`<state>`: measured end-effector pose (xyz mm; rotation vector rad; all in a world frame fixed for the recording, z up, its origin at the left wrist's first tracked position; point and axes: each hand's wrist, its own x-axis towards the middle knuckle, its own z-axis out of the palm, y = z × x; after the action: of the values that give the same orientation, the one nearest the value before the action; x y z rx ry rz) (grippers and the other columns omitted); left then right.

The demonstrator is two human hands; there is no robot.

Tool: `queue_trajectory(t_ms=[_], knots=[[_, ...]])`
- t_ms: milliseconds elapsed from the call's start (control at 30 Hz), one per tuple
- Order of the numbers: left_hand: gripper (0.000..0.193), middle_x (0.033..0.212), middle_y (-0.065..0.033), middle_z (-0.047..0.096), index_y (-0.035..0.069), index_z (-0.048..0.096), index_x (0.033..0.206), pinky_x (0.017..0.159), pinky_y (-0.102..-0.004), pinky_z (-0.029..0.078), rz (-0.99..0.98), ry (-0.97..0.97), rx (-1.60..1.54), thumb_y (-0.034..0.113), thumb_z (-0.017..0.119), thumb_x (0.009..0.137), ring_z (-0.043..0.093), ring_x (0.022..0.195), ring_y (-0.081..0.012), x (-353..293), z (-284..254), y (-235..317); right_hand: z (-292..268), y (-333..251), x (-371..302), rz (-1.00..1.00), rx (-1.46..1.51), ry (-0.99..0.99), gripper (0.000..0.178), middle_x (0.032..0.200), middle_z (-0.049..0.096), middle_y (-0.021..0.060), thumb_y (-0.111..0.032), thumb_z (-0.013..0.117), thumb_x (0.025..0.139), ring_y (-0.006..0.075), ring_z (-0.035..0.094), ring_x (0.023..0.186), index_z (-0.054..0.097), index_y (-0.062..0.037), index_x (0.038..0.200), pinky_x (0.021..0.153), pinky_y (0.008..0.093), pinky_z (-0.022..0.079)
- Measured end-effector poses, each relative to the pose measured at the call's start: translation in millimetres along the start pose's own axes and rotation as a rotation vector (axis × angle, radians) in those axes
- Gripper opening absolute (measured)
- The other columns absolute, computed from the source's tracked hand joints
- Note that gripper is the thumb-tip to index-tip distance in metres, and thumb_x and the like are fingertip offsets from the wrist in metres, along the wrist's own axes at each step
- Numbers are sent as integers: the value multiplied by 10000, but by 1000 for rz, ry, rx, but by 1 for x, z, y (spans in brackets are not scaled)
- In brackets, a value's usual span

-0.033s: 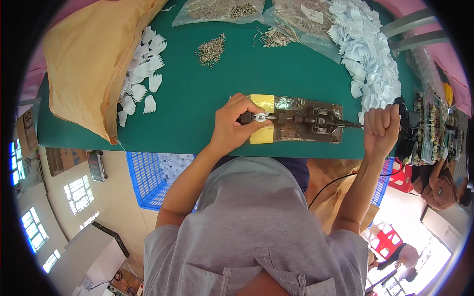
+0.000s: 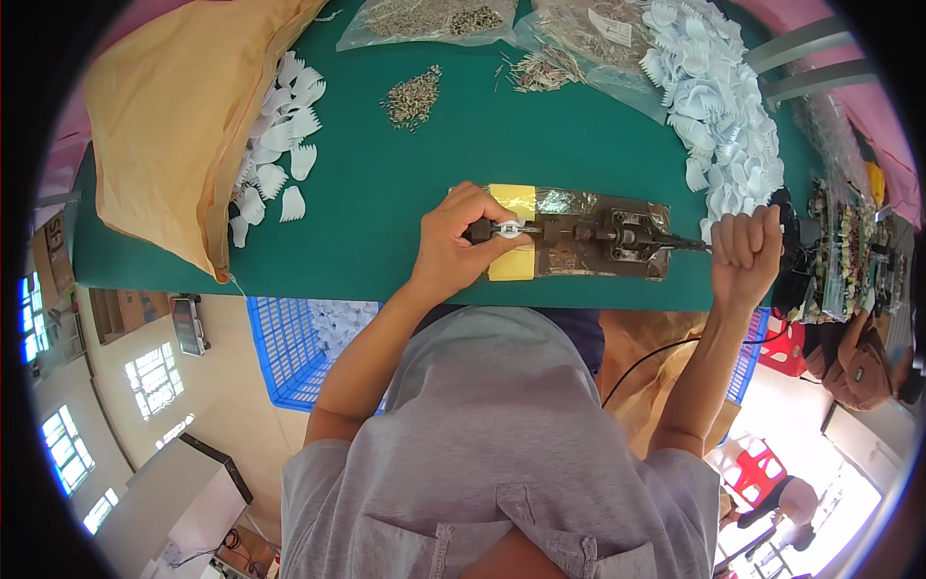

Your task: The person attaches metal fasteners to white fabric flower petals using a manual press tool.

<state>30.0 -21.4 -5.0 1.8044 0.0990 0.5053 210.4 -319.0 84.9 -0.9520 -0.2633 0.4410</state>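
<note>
My left hand (image 2: 455,239) pinches a small white plastic piece (image 2: 510,230) between thumb and fingers. The piece sits at the left end of a dark metal lever press (image 2: 627,234), against its rod. Underneath lies a base wrapped in clear film, with a yellow strip (image 2: 513,265) by my fingertips. My right hand (image 2: 746,243) is closed in a fist around the end of the press's lever (image 2: 687,244), out to the right. My fingers hide the grip itself and part of the white piece.
On the green table (image 2: 540,140) lie a brown paper sack (image 2: 164,135), white comb-edged pieces (image 2: 285,130), a larger white heap (image 2: 709,106), a pile of small metal parts (image 2: 413,99), loose pins (image 2: 540,74) and clear bags (image 2: 429,21). Below the edge stands a blue basket (image 2: 280,352).
</note>
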Motion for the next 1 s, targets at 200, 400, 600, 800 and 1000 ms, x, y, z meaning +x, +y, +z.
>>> queue_trajectory(t_ms=[200, 400, 600, 800, 1000], knots=[[272, 814, -30, 661, 31, 681, 871, 729, -310, 457, -12, -12, -2, 63, 924, 751, 569, 799, -171, 0, 2, 2, 16, 11, -4, -100, -290, 29, 504, 534, 275, -60, -257, 459, 1140, 63, 226, 478, 375, -137, 658, 453, 299, 167], [262, 817, -25, 659, 36, 690, 879, 720, -309, 452, 9, -9, 7, 73, 920, 760, 565, 796, -169, 2, 3, 1, 12, 7, 5, -27, -59, 90, 511, 496, 286, -48, -240, 478, 1125, 75, 234, 421, 388, -120, 636, 428, 302, 148], [258, 825, -25, 656, 45, 696, 889, 730, -310, 450, 5, -6, -6, 69, 917, 758, 570, 802, -167, -1, 1, -1, 50, 30, -1, -170, -535, 91, 392, 575, 325, -70, -133, 636, 1059, 41, 255, 497, 489, -98, 698, 461, 277, 173], [253, 884, -40, 674, 36, 691, 912, 790, -316, 483, 53, 20, -116, 18, 896, 766, 616, 867, -180, -3, -5, 0, -16, 8, 2, -41, 182, 143, 530, 503, 197, -67, -270, 468, 1132, 83, 182, 418, 284, -182, 643, 400, 293, 192], [301, 940, -88, 697, 50, 670, 935, 849, -359, 504, 109, 133, -464, 13, 888, 730, 645, 914, -219, -42, -82, 35, -70, 18, 2, 70, 472, 108, 500, 516, 246, -49, -264, 454, 1145, 89, 208, 440, 353, -160, 667, 407, 283, 205]])
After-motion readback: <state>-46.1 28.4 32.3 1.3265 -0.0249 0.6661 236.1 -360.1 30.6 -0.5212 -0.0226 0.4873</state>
